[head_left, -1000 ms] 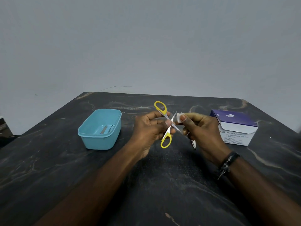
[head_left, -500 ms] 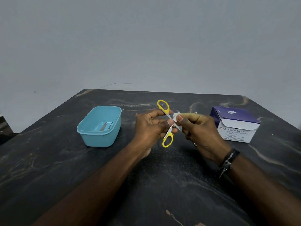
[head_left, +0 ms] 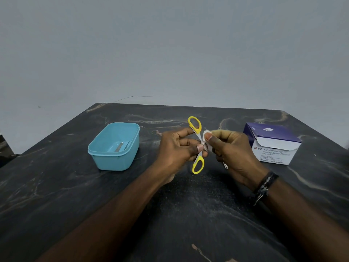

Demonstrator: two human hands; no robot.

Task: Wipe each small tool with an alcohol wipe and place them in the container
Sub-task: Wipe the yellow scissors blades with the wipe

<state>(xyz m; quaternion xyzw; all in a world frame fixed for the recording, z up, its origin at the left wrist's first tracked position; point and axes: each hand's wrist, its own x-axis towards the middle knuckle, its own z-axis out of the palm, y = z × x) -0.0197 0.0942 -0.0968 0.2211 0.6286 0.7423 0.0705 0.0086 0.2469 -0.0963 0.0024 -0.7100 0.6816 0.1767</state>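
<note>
Two yellow plastic loops on steel scissors (head_left: 196,146), soft white wipe (head_left: 205,133).

single head-worn view, facing forward and down, close over table (head_left: 56,195), wall behind

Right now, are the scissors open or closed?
Open. The scissors have their yellow loops spread far apart, one above the left hand and one below; the right hand hides the blades.
</note>
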